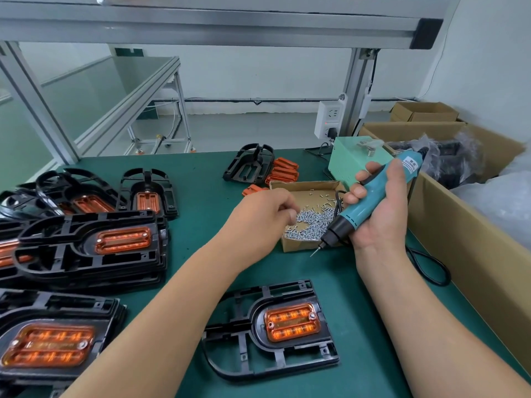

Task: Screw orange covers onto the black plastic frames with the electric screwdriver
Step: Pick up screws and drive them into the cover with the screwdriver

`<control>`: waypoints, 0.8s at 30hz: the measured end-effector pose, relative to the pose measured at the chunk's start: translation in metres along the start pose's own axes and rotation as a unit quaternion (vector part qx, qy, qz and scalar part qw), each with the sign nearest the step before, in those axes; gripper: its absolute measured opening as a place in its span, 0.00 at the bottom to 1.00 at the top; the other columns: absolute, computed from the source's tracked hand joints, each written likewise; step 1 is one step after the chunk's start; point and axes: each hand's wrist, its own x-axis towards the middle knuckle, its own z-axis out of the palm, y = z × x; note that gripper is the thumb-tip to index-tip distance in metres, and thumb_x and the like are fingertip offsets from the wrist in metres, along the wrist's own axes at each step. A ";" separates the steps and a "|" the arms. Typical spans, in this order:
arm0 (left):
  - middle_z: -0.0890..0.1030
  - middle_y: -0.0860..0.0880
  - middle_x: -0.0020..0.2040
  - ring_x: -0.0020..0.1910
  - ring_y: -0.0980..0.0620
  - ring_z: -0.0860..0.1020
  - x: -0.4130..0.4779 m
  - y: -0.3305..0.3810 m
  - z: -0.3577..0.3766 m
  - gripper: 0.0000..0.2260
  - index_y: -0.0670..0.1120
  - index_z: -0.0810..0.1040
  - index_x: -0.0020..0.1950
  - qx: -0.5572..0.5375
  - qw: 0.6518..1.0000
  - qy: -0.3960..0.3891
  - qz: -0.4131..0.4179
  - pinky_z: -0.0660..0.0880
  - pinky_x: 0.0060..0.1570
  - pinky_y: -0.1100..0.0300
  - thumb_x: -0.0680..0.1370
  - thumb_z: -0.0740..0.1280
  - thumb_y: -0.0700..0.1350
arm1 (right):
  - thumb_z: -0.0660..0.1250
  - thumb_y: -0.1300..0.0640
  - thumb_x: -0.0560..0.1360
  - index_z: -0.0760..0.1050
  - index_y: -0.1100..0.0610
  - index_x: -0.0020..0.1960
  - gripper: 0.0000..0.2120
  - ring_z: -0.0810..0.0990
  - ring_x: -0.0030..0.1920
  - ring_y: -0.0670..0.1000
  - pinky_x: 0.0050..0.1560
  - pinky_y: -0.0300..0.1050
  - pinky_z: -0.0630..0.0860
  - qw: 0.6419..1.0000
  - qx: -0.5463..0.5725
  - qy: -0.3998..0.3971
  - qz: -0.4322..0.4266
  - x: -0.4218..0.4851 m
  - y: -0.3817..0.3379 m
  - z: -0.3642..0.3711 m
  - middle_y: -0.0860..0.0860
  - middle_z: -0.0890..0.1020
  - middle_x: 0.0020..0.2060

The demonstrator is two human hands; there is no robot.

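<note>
Green desk [201, 173] under an aluminium rack; one frame waits at its near edge, both hands up at the screw box.

Two stacks of finished frames [71, 254] fill the left edge, count unclear. One empty frame [247, 165] and four or five loose covers [284, 170] sit at the far edge. The black plastic frame [257, 326], long axis left to right, with its one orange cover [291, 323], lies between the forearms. Right hand [382, 219] is likely nearer, wrapped round the one electric screwdriver [370, 199], bit aimed down-left. Left hand [264, 211] pinches into screws [310, 222] in one box [304, 245].
</note>
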 end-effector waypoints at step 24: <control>0.89 0.53 0.47 0.53 0.55 0.86 -0.056 -0.030 -0.002 0.06 0.56 0.82 0.51 -0.207 0.973 -0.098 0.015 0.78 0.62 0.52 0.78 0.74 0.47 | 0.62 0.39 0.85 0.75 0.54 0.53 0.18 0.74 0.35 0.47 0.38 0.39 0.75 0.997 0.031 -0.070 -0.002 -0.026 0.000 0.023 0.51 0.78 0.42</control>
